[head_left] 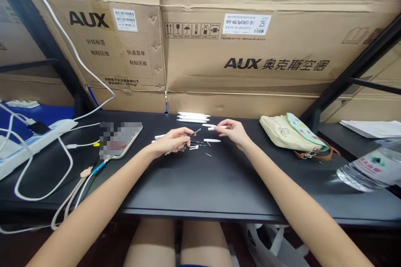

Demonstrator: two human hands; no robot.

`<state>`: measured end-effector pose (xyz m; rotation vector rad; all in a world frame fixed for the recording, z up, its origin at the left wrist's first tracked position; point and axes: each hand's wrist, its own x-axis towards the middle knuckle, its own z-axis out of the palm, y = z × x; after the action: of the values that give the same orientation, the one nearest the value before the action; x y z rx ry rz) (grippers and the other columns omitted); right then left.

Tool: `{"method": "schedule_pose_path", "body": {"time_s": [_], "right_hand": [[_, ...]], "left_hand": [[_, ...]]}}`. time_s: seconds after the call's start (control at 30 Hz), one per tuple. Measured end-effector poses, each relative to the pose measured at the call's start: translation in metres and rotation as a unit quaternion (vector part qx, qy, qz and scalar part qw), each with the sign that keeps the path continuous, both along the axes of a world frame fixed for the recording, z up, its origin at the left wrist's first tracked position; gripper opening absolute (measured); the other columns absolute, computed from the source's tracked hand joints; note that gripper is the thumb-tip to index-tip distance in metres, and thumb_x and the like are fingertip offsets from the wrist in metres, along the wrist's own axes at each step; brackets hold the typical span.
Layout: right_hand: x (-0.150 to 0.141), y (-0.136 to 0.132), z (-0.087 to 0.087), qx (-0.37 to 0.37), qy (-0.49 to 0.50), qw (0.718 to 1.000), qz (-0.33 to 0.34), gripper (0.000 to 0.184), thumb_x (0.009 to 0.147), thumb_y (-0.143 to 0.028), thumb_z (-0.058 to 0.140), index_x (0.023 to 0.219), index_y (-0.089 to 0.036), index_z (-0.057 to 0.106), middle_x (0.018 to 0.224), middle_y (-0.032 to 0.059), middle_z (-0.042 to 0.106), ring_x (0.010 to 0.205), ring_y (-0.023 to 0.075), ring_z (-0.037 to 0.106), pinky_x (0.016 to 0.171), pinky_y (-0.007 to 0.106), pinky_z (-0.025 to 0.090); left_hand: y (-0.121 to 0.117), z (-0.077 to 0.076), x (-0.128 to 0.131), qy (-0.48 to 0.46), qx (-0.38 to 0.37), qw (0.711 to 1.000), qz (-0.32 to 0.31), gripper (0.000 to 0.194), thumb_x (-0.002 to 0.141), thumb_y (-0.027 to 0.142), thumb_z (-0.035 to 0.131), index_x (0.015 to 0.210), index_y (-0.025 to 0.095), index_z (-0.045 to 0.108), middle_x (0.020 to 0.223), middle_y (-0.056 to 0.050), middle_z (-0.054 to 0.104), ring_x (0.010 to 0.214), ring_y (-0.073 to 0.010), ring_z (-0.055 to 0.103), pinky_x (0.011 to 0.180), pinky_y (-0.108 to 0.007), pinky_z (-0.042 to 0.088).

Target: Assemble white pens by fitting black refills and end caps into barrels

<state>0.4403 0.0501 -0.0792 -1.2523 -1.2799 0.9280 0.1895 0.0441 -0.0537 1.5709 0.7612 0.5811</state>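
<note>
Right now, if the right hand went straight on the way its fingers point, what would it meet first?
Most likely the thin dark rod in the left hand, though this single view leaves the depth between them unclear.

Left hand (173,140) and right hand (234,132) (bare forearms (108,198) slanting inward) both pinch.

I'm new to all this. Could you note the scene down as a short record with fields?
Left hand: pinching a thin dark rod
Right hand: holding a slim white tube
Behind the hands: grouped slim white pens
Work surface: flat black table
Person's left: pale-cased phone, long white power strip
Person's right: cream pouch with patterned flap, clear labelled bottle
Backdrop: brown cardboard printed AUX
</note>
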Motion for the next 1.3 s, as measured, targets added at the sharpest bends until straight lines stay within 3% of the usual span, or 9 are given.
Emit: {"method": "schedule_pose_path", "body": {"time_s": [0.17, 0.37, 0.5, 0.6, 0.7, 0.83, 1.03, 1.2, 1.3], "right_hand": [[0.008, 0.006, -0.014, 0.004, -0.130, 0.990, 0.044, 0.027, 0.058, -0.040, 0.073, 0.065, -0.016, 0.065, 0.068, 0.0053, 0.068, 0.069, 0.0191, 0.063, 0.068, 0.031, 0.050], [0.007, 0.007, -0.019, 0.010, -0.157, 0.983, 0.094, 0.018, 0.064, -0.034, 0.064, 0.068, -0.016, 0.067, 0.074, 0.0058, 0.070, 0.074, 0.0197, 0.065, 0.072, 0.031, 0.050], [0.009, 0.018, -0.020, 0.039, -0.189, 0.981, 0.027, 0.021, 0.068, -0.036, 0.062, 0.072, -0.016, 0.067, 0.076, 0.0067, 0.070, 0.073, 0.0196, 0.064, 0.071, 0.031, 0.050], [0.010, 0.036, -0.018, 0.057, -0.279, 0.958, -0.031, 0.019, 0.067, -0.033, 0.064, 0.078, -0.018, 0.069, 0.082, 0.0064, 0.070, 0.073, 0.0196, 0.063, 0.071, 0.032, 0.049], [0.008, 0.054, -0.013, 0.051, -0.328, 0.943, -0.021, 0.013, 0.063, -0.028, 0.069, 0.072, -0.019, 0.070, 0.080, 0.0057, 0.070, 0.071, 0.0201, 0.062, 0.069, 0.031, 0.048], [0.009, 0.060, -0.005, 0.046, -0.327, 0.943, 0.034, 0.008, 0.060, -0.026, 0.070, 0.057, -0.018, 0.068, 0.064, 0.0027, 0.068, 0.064, 0.0180, 0.061, 0.066, 0.028, 0.047], [0.017, 0.033, -0.003, 0.035, -0.287, 0.948, 0.134, 0.019, 0.067, -0.035, 0.065, 0.068, -0.016, 0.071, 0.070, 0.0038, 0.070, 0.064, 0.0168, 0.061, 0.062, 0.027, 0.047], [0.017, 0.022, -0.008, 0.030, -0.272, 0.951, 0.145, 0.017, 0.068, -0.028, 0.060, 0.072, -0.016, 0.071, 0.079, 0.0049, 0.071, 0.071, 0.0182, 0.063, 0.068, 0.028, 0.048], [0.018, 0.022, -0.011, 0.032, -0.267, 0.954, 0.132, 0.019, 0.071, -0.026, 0.056, 0.075, -0.016, 0.072, 0.082, 0.0053, 0.071, 0.073, 0.0186, 0.063, 0.070, 0.029, 0.048]], "left_hand": [[0.002, 0.000, 0.000, -0.004, -0.001, 1.000, 0.028, 0.033, 0.077, 0.034, 0.059, 0.105, 0.017, 0.055, 0.073, 0.000, 0.054, 0.048, -0.0040, 0.035, 0.039, -0.017, 0.023], [0.002, 0.000, 0.000, 0.006, 0.006, 0.999, 0.035, 0.033, 0.077, 0.034, 0.059, 0.105, 0.016, 0.055, 0.074, 0.000, 0.055, 0.049, -0.0040, 0.036, 0.039, -0.016, 0.023], [0.002, 0.001, 0.000, 0.008, 0.011, 0.999, 0.037, 0.034, 0.077, 0.035, 0.059, 0.106, 0.016, 0.056, 0.074, -0.001, 0.055, 0.049, -0.0041, 0.035, 0.039, -0.016, 0.024], [0.001, 0.003, 0.000, 0.008, 0.011, 0.999, 0.041, 0.035, 0.077, 0.035, 0.059, 0.106, 0.016, 0.056, 0.074, -0.001, 0.055, 0.049, -0.0041, 0.035, 0.039, -0.016, 0.024], [0.000, 0.006, 0.000, 0.009, 0.011, 0.999, 0.044, 0.035, 0.076, 0.035, 0.059, 0.106, 0.016, 0.056, 0.074, -0.001, 0.055, 0.049, -0.0041, 0.035, 0.039, -0.016, 0.023], [0.000, 0.007, -0.002, 0.003, 0.012, 0.999, 0.050, 0.036, 0.076, 0.036, 0.060, 0.106, 0.016, 0.057, 0.074, -0.001, 0.055, 0.049, -0.0045, 0.036, 0.039, -0.016, 0.022], [0.002, 0.006, -0.003, 0.001, 0.022, 0.999, 0.049, 0.036, 0.076, 0.036, 0.060, 0.105, 0.016, 0.058, 0.074, -0.001, 0.056, 0.049, -0.0044, 0.036, 0.039, -0.016, 0.023], [0.004, 0.005, -0.004, 0.000, 0.025, 0.997, 0.073, 0.037, 0.075, 0.036, 0.061, 0.106, 0.016, 0.059, 0.075, -0.001, 0.058, 0.048, -0.0042, 0.037, 0.038, -0.016, 0.024], [0.008, 0.005, -0.006, -0.018, 0.034, 0.992, 0.118, 0.040, 0.073, 0.035, 0.062, 0.107, 0.015, 0.059, 0.076, -0.002, 0.059, 0.049, -0.0043, 0.038, 0.038, -0.015, 0.026]]}}
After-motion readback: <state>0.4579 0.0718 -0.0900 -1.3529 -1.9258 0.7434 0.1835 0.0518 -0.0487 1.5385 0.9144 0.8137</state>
